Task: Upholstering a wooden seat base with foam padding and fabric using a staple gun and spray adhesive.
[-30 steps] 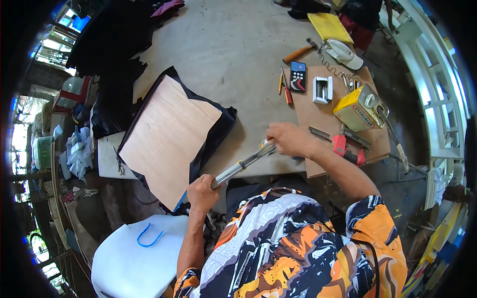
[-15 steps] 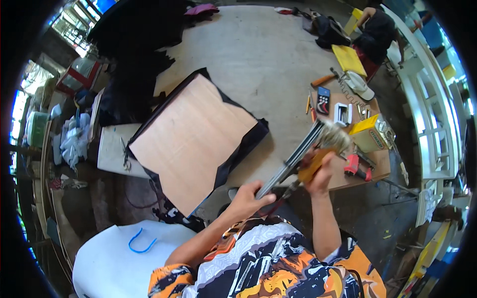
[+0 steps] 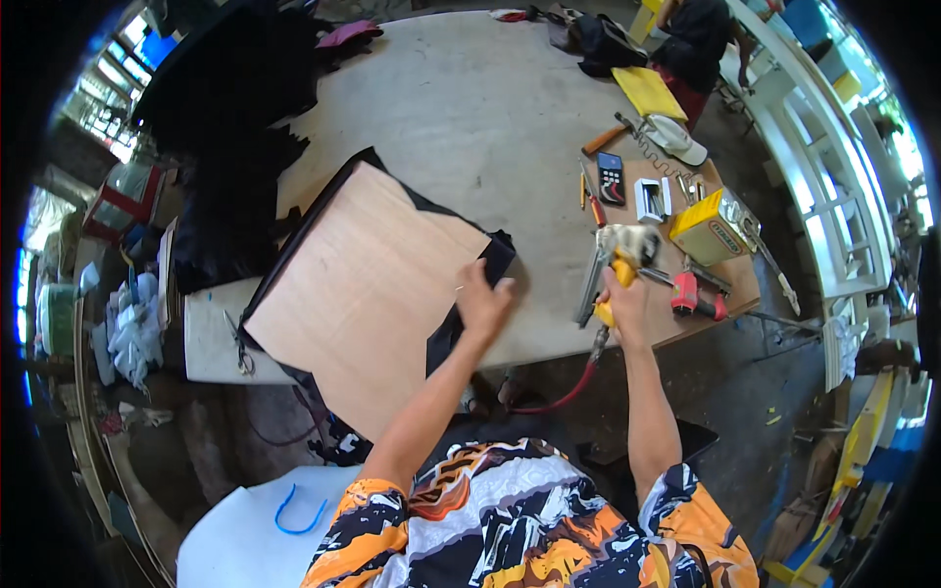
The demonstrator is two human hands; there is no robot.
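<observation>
A pale wooden board (image 3: 363, 274) lies on the table, with black leather-like material (image 3: 499, 255) folded round its edges. At its notched right edge is my left hand (image 3: 482, 302), fingers apart and holding nothing, over the board and the black material; whether it presses on them is hard to tell. My right hand (image 3: 628, 306) grips the yellow handle of an air staple gun (image 3: 624, 240) above the table's front right part. From the gun's handle a red hose (image 3: 578, 390) curves down below the table edge.
Right of the gun lie a red-and-black power tool (image 3: 691, 296) and a yellow can (image 3: 708, 231). A hammer (image 3: 603, 140), a white cap (image 3: 676, 139) and a small white box (image 3: 651, 200) sit farther back. Scissors (image 3: 241, 345) rest at the left. Another person (image 3: 694, 44) is at the far right.
My left hand has left the staple gun's long metal part and moved up and left to the board's edge. The gun, in my right hand, has swung to a steeper angle.
</observation>
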